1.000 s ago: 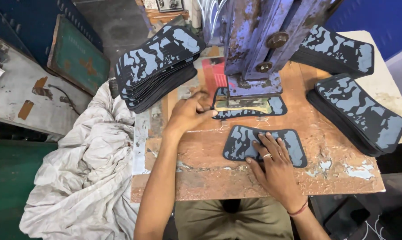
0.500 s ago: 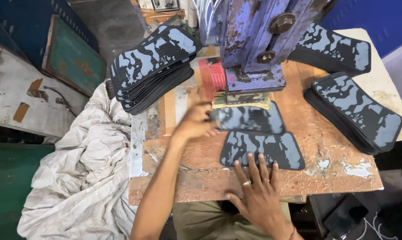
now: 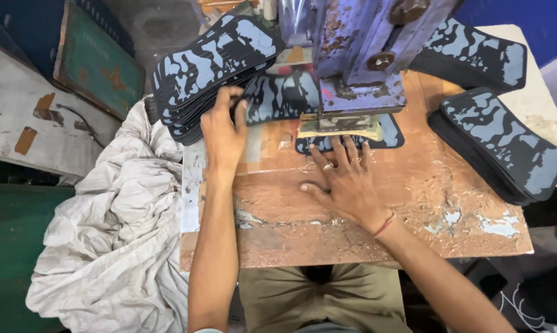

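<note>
A camouflage sole (image 3: 386, 137) lies flat under the blue press (image 3: 358, 55) on the brown table (image 3: 414, 209), and the right hand (image 3: 346, 182) rests palm down with fingers spread, its fingertips on the sole's near edge, gripping nothing. The left hand (image 3: 224, 132) stretches forward, fingers pinching the end of a second sole (image 3: 281, 95) held beside the left stack (image 3: 211, 65). Another stack (image 3: 500, 145) sits at the right, a white cloth (image 3: 118, 228) hangs at the left.
</note>
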